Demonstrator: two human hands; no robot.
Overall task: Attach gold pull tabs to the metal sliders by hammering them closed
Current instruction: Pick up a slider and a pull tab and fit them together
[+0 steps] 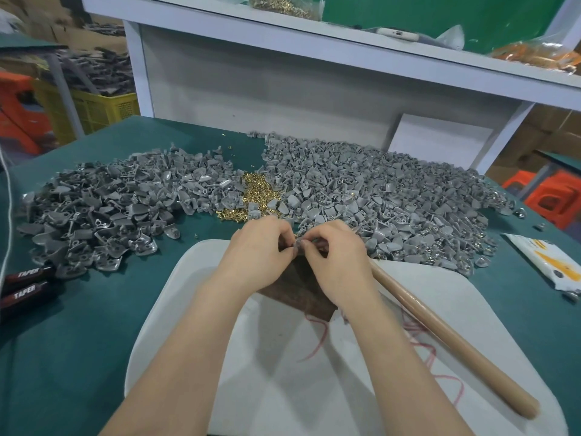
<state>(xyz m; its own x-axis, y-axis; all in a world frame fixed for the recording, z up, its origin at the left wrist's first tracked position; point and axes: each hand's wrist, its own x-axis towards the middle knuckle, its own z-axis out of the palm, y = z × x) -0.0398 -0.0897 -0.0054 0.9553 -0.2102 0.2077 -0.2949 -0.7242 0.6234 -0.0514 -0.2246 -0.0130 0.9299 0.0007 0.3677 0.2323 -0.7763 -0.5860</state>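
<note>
1. Only readable text: "TAPER" on two black handles (pixel 23 283) at the table's left edge.
2. Wooden hammer handle (pixel 452 338) runs diagonally from under the right hand (pixel 338 256) toward bottom right; its head is hidden.
3. Both hands, left hand (pixel 259 251) too, pinch one small grey slider (pixel 297 243) together over a dark block (pixel 298 289), mostly covered by fingers.
4. Gold tabs (pixel 254 191) sit between two grey piles.

We see a green surface (pixel 94 325) backed by a white shelf (pixel 314 42) on a grey panel (pixel 267 99), with a yellow crate (pixel 103 110) at left and orange stools (pixel 553 199) at right.
</note>
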